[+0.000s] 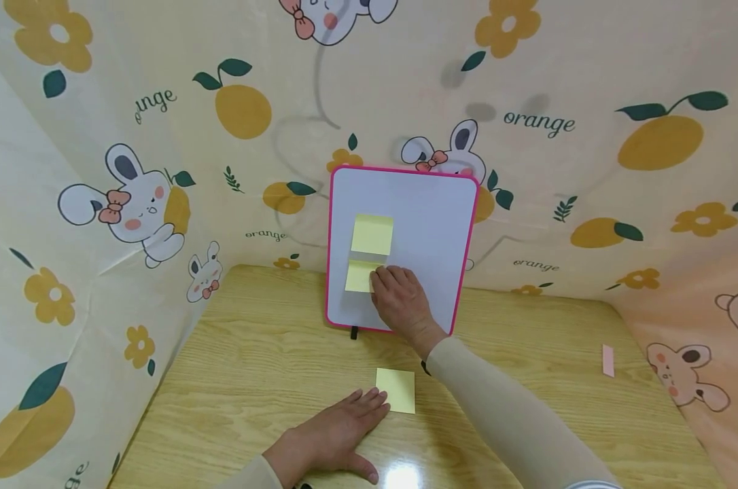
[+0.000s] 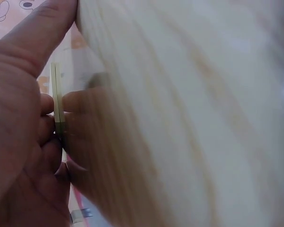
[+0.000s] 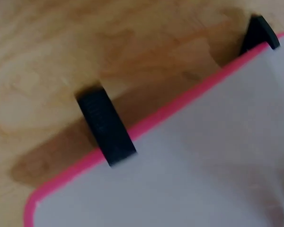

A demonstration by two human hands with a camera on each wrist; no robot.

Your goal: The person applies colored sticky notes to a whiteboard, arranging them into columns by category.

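A whiteboard with a pink rim leans upright against the back wall. One yellow sticky note is on its left half; a second yellow sticky note is just below. My right hand, fingers bent, holds this lower note by its right side, covering part of it. Flat on the table lies my left hand, its fingertips touching the left edge of a pad of yellow sticky notes. The left wrist view shows the pad's thin edge beside those fingers.
Black clips grip the whiteboard's lower edge in the right wrist view. A small pink strip lies on the right of the wooden table. Patterned cloth hangs behind and along the sides.
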